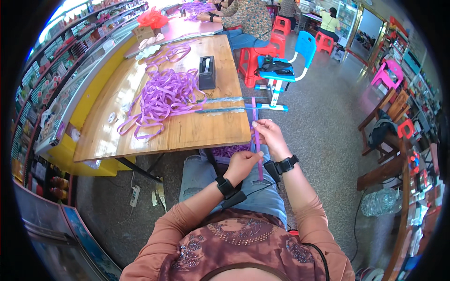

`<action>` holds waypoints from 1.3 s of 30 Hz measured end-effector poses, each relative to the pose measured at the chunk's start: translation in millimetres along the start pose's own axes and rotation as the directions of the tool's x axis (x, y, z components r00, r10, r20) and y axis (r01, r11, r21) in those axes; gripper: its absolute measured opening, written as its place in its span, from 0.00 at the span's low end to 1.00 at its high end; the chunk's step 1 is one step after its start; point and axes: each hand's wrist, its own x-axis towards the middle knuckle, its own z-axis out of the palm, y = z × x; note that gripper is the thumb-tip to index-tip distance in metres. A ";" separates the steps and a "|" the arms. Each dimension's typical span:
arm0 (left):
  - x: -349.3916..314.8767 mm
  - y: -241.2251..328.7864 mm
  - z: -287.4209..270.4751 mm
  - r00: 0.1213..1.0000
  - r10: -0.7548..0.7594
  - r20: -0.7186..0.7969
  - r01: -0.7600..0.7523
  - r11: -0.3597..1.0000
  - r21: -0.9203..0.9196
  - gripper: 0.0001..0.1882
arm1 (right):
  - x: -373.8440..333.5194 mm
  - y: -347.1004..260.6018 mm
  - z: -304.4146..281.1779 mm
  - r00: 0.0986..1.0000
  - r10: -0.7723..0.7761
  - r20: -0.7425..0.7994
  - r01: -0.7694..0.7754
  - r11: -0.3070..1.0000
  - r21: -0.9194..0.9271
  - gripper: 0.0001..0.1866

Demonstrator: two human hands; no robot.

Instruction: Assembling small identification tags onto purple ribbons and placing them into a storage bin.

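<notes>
A narrow purple ribbon [257, 143] runs upright between my hands, just off the right edge of the wooden table [197, 133]. My left hand [243, 165] pinches its lower part, with a tail hanging over my jeans. Higher up, my right hand [271, 137] pinches the same ribbon between thumb and finger. Its upper end reaches near two thin rods [222, 110] that stick out past the table edge. A loose heap of purple ribbon [164, 93] covers the table's middle, beside a black tape dispenser [206, 79].
Below the table, a container of purple pieces [229, 151] stands by my knees. A blue chair [281, 70] and red stools [248, 63] are beyond the table's right side. Another person [246, 21] works at the far table. Stocked shelves [56, 56] line the left.
</notes>
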 end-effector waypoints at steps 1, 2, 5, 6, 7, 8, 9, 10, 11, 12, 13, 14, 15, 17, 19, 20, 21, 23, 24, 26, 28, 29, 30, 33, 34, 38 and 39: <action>-0.3 -0.3 -0.3 1.000 -0.002 0.001 0.002 1.000 -0.001 0.19 | 1.1 0.0 0.1 1.000 0.002 -0.001 -0.002 1.000 0.000 0.11; -0.9 0.8 -1.0 1.000 -0.003 0.002 0.003 1.000 0.010 0.19 | 2.5 1.0 0.4 1.000 0.010 0.005 -0.010 1.000 -0.020 0.10; -0.9 5.6 -3.2 0.999 -0.027 0.026 0.027 1.000 -0.016 0.17 | 6.8 2.4 0.6 1.000 0.010 0.009 -0.010 0.999 -0.049 0.10; -3.0 7.1 -3.3 0.998 -0.044 0.048 0.047 0.998 -0.053 0.15 | 7.1 2.8 0.4 1.000 -0.003 0.008 0.004 0.998 -0.061 0.10; -6.6 6.3 -4.1 0.997 -0.057 0.052 0.059 0.997 -0.054 0.15 | 8.0 2.2 -0.4 1.000 -0.015 0.002 0.015 0.997 -0.079 0.10; -8.6 6.4 -7.0 0.993 -0.044 0.112 0.051 0.997 -0.062 0.14 | 7.9 0.4 0.0 1.000 -0.013 -0.005 0.013 0.997 -0.081 0.10; -10.9 15.9 -9.5 0.984 -0.029 0.174 0.042 0.997 -0.070 0.13 | 8.3 -0.5 -2.0 1.000 -0.013 -0.014 0.011 0.996 -0.084 0.10; -17.9 25.9 -15.2 0.973 -0.087 0.214 0.075 0.995 0.065 0.10 | 7.8 -1.0 -4.3 1.000 -0.008 -0.020 0.006 0.997 -0.083 0.10; -21.5 24.2 -21.3 0.973 -0.091 0.214 0.079 0.995 0.065 0.10 | 6.7 -1.7 -4.1 1.000 0.000 -0.023 -0.002 0.996 -0.085 0.11; -25.8 22.1 -26.1 0.946 -0.026 0.324 0.001 0.997 0.078 0.09 | 6.3 -2.2 -4.2 1.000 0.006 -0.026 -0.008 0.996 -0.088 0.11; -29.7 19.9 -29.4 0.902 0.036 0.430 -0.079 0.993 0.083 0.09 | 7.3 -2.9 -4.7 1.000 0.008 -0.025 -0.010 0.996 -0.087 0.11; -34.6 18.3 -30.5 0.891 0.039 0.453 -0.105 0.987 0.122 0.08 | 7.9 -3.0 -5.6 1.000 0.017 -0.024 -0.019 0.996 -0.083 0.11; -40.3 17.4 -29.7 0.891 0.037 0.452 -0.103 0.987 0.122 0.08 | 7.8 -3.1 -5.6 0.999 0.024 -0.023 -0.026 0.996 -0.081 0.12; -48.9 20.5 -28.0 0.850 0.249 0.464 -0.346 0.928 0.137 0.07 | 6.2 -4.5 -4.8 0.999 0.028 -0.029 -0.030 0.996 -0.084 0.12; -50.3 23.1 -30.9 0.839 0.252 0.483 -0.374 0.911 0.175 0.07 | 5.5 -5.3 -4.9 0.999 0.024 -0.037 -0.027 0.995 -0.091 0.13; -51.3 23.4 -31.4 0.853 0.203 0.481 -0.317 0.933 0.169 0.07 | 6.1 -3.1 -5.4 0.999 0.019 -0.028 -0.021 0.996 -0.089 0.13; -52.3 23.7 -31.6 0.864 0.154 0.480 -0.260 0.952 0.162 0.08 | 6.8 -1.4 -5.8 1.000 0.014 -0.019 -0.015 0.996 -0.088 0.13; -53.4 21.8 -31.0 0.867 0.125 0.482 -0.217 0.966 0.140 0.08 | 9.3 1.0 -4.6 1.000 -0.007 -0.014 0.006 0.997 -0.080 0.13; -52.8 20.8 -29.9 0.859 0.128 0.496 -0.176 0.983 0.052 0.08 | 10.8 1.4 -4.0 1.000 -0.018 -0.022 0.016 0.998 -0.069 0.13; -54.1 24.0 -27.7 0.828 0.196 0.526 -0.175 0.980 -0.091 0.11 | 12.4 0.6 -1.8 0.997 -0.038 -0.069 0.037 0.999 -0.017 0.13; -56.0 32.0 -24.9 0.770 0.404 0.494 -0.475 0.880 0.020 0.12 | 10.6 -2.7 -1.0 0.995 -0.039 -0.088 0.040 0.999 0.004 0.13; -56.4 34.7 -23.1 0.652 0.581 0.487 -0.714 0.687 0.136 0.13 | 9.1 -3.7 -0.7 0.994 -0.034 -0.108 0.037 0.999 0.027 0.13; -54.9 36.5 -21.6 0.593 0.647 0.479 -0.791 0.578 0.200 0.13 | 9.5 -2.8 -0.8 0.993 -0.037 -0.109 0.041 0.999 0.034 0.13; -56.9 45.5 -22.7 0.534 0.699 0.476 -0.838 0.363 0.408 0.11 | 11.0 -4.6 -0.3 0.989 -0.044 -0.142 0.049 0.998 0.030 0.12; -57.1 46.1 -21.8 0.532 0.700 0.476 -0.839 0.361 0.407 0.11 | 11.4 -4.7 -0.4 0.989 -0.047 -0.142 0.051 0.998 0.029 0.12; -57.2 39.5 -17.8 0.612 0.698 0.373 -0.788 0.500 0.359 0.09 | 15.6 -4.8 0.3 0.987 -0.049 -0.153 0.052 0.998 0.019 0.12; -56.8 36.3 -17.6 0.660 0.665 0.351 -0.751 0.596 0.284 0.08 | 16.4 -5.2 0.7 0.988 -0.047 -0.149 0.050 0.999 0.015 0.12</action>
